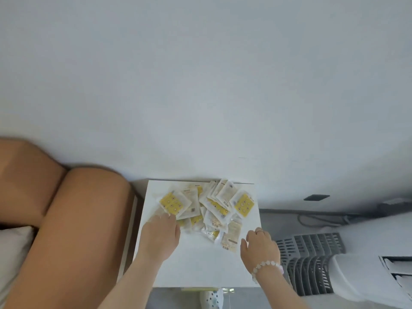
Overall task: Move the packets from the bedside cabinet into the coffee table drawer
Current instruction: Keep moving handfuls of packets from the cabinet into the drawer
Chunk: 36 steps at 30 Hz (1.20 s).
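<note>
On the bedside cabinet's (200,264) far half, yellow-and-white packets (214,208) are lying heaped; the left hand (160,235) is touching the 8 o'clock edge, fingers straight; the right hand (259,246) is hovering at 5 o'clock, loosely curled, empty; a hasty scoop is risking slick packets spilling off at 3 o'clock.

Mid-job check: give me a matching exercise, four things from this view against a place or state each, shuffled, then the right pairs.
Things:
1. left hand
2. right hand
3. packets
4. grey slatted crate

Places or states:
A. heaped at the back of the white cabinet top
B. beside the cabinet, on its right
C. wears a bead bracelet
D. fingers at the pile's near left edge

Pairs: 1-D, 2-C, 3-A, 4-B.
</note>
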### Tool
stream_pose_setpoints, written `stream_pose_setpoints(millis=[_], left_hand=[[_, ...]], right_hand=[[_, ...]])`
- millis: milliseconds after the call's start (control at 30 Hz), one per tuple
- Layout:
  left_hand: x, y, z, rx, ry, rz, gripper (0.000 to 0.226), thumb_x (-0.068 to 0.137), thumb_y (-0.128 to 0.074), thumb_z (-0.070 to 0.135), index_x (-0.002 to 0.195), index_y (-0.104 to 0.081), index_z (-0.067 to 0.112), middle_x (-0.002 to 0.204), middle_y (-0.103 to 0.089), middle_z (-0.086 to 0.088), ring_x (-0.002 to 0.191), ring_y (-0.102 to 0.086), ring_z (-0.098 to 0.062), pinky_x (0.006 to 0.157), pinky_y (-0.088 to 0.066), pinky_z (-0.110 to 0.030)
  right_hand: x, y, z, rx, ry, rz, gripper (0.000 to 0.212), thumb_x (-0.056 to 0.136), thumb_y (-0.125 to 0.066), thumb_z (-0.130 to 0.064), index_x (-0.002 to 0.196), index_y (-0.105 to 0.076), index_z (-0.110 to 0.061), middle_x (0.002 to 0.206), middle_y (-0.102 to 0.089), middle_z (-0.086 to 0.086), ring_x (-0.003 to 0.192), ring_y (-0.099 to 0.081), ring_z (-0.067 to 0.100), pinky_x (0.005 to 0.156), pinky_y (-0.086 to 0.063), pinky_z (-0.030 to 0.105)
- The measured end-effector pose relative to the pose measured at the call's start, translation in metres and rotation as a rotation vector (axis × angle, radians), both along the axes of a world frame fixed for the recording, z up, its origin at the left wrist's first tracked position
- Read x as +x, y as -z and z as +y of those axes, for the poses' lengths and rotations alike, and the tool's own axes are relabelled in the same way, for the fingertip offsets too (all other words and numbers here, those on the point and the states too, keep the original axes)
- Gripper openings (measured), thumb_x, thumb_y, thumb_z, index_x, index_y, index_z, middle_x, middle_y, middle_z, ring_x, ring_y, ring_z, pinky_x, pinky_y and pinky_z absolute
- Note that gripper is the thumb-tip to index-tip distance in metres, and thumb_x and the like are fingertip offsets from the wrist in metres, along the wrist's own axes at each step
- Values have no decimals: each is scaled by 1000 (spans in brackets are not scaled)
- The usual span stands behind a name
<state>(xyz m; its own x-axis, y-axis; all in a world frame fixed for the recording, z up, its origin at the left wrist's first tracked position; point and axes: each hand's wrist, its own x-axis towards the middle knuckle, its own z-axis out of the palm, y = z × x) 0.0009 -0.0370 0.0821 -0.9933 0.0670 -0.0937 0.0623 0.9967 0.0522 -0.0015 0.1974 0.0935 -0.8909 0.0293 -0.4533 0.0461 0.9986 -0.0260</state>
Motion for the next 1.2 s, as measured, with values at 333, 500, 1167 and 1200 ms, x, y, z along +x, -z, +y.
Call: stream_pose_setpoints(millis=[333, 500, 1167, 1200], left_hand=[[-50, 85, -32, -130, -244, -244, 66, 47, -88, 38, 96, -65, 1, 82, -59, -11, 63, -58, -30, 45, -41, -28], [-65, 121, -8, -70, -297, -475, 93, 83, -58, 47, 151, 0, 21, 157, 5, -4, 136, -24, -31, 96, -40, -35], [-59, 162, -12, -71, -229, -462, 84, 88, -57, 12, 151, -4, 27, 157, -11, -11, 113, -49, -28, 71, -52, -31], [-57, 161, -12, -44, -245, -445, 87, 81, -68, 13, 151, -17, 25, 154, -23, -13, 105, -55, -28, 64, -53, -32]], right_hand=[[-120, 106, 35, 72, 94, -151, 102, 81, -65, -40, 149, 9, -22, 156, 0, 8, 143, -13, 28, 92, -49, 36], [-153, 145, 18, 80, -61, -232, 126, 76, -75, -35, 142, 32, -29, 156, 19, 8, 146, 6, 32, 99, -47, 45], [-148, 164, 36, -15, -280, -339, 96, 85, -46, 7, 148, 12, -35, 159, 6, 5, 103, -62, 17, 67, -49, 20], [-146, 163, 39, -27, -265, -338, 92, 86, -45, 7, 149, 6, -35, 159, 6, 4, 101, -63, 16, 65, -47, 19]])
